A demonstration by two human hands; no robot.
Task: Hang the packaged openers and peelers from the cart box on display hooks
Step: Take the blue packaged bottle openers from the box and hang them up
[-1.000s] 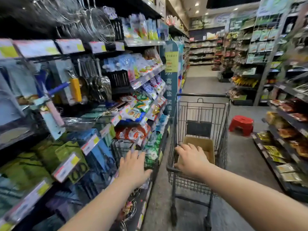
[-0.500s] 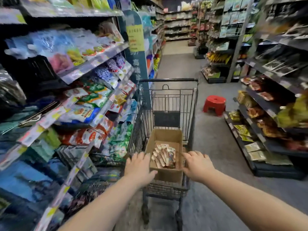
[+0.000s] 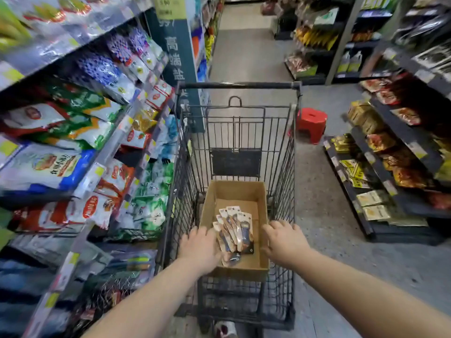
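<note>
Item: wire cart (image 3: pixel 283 167), dark metal, standing in a shop aisle on a grey floor (image 3: pixel 329 215), its handle bar at the far end from the camera. Contents: one open cardboard box (image 3: pixel 234 191), upright in the near part of the basket, its near wall close to the cart's near end. Inside the box: the packaged openers and peelers (image 3: pixel 235 228), a small fanned stack of carded packs lying flat on the box floor towards the near left side, overlapping one another (individual tools are too blurred to sort by type). Left hand (image 3: pixel 200 250): palm down over the cart's near left corner, fingers reaching across the box's left wall to the edge of the packs; the fingertips are hidden, so whether it grips anything cannot be told. Right hand (image 3: pixel 284 242): laid on the cart's right rim just beside the box's right wall, fingers bent down around the top wire, clasping it. Surroundings: left shelving (image 3: pixel 122 128) close against the cart, stocked with bagged goods and price tags; a blue pillar sign (image 3: pixel 175 57) with white characters beyond it; right shelving (image 3: pixel 400 132) across the aisle with yellow and red packets; a red stool (image 3: pixel 312 123) on the floor past the cart's far right corner.
</note>
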